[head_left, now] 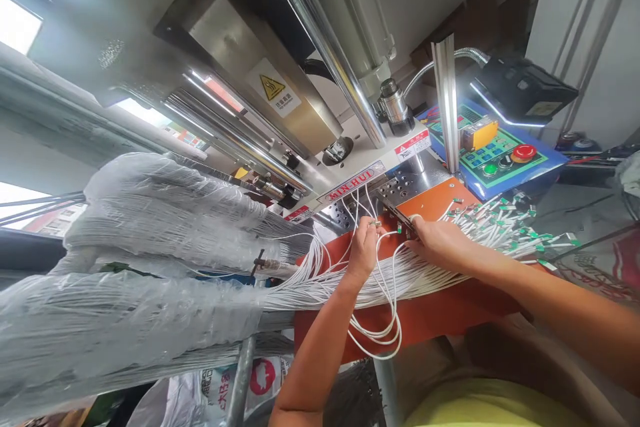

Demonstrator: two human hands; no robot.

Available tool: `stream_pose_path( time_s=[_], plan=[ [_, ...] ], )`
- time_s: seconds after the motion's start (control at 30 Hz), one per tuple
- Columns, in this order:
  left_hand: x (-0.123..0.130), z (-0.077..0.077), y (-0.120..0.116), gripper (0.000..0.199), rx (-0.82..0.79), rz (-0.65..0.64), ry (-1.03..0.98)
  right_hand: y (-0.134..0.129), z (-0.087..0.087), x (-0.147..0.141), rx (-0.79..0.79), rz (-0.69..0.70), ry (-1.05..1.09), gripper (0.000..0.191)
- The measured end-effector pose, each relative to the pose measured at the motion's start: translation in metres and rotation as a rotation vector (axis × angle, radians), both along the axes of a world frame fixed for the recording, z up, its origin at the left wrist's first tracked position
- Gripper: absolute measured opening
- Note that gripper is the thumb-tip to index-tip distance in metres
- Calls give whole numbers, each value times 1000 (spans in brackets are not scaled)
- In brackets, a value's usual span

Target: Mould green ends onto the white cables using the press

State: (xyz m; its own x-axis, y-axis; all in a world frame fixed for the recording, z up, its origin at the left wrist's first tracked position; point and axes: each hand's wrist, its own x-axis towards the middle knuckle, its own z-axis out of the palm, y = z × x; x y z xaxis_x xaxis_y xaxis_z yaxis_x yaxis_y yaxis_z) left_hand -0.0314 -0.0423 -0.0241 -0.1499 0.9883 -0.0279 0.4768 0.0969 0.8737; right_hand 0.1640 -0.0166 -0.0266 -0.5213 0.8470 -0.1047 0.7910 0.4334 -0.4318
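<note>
Pinched in the fingers of my left hand (pixel 364 250) is the end of a white cable, with a small metal connector (pixel 375 223) at the fingertips. My right hand (pixel 436 240) grips the near end of a narrow dark metal bar (pixel 397 213), which points toward the press. A small green-tipped connector (pixel 399 229) shows between the hands. Loops of white cable (pixel 387 340) hang below my left hand. Under both hands runs a thick bundle of white cables (pixel 420 277) across the orange work surface (pixel 430 313). White cables also reach up to the press bed.
Ahead stands a press (pixel 350 183) with steel columns. On the right are a blue control box (pixel 507 153), a metal post (pixel 445 107) and a black lamp (pixel 530 90). Many green-tipped cable ends (pixel 515 220) spread at right. Plastic-wrapped cable bundles (pixel 165 227) fill the left.
</note>
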Motion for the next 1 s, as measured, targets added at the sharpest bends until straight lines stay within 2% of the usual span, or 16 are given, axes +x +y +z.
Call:
stream_pose_path(
  time_s=[0.1,0.33,0.47,0.57,0.77,1.0],
  plan=[
    [-5,3,1,26,-3,-34,4,0,-1,1,5,7,14,26],
    [-7,2,9,26,15,31,-62,0,0,1,-16,-2,28,26],
    [-2,0,12,12,137,-91,92,0,0,0,-25,-6,22,26],
    [-1,-4,14,10,198,-168,198,0,2,0,-25,-6,16,26],
    [-1,-14,17,11,164,-148,205,1,5,1,-71,5,18,26],
    [2,-15,16,10,204,-128,205,2,6,4,-76,17,15,26]
  ],
)
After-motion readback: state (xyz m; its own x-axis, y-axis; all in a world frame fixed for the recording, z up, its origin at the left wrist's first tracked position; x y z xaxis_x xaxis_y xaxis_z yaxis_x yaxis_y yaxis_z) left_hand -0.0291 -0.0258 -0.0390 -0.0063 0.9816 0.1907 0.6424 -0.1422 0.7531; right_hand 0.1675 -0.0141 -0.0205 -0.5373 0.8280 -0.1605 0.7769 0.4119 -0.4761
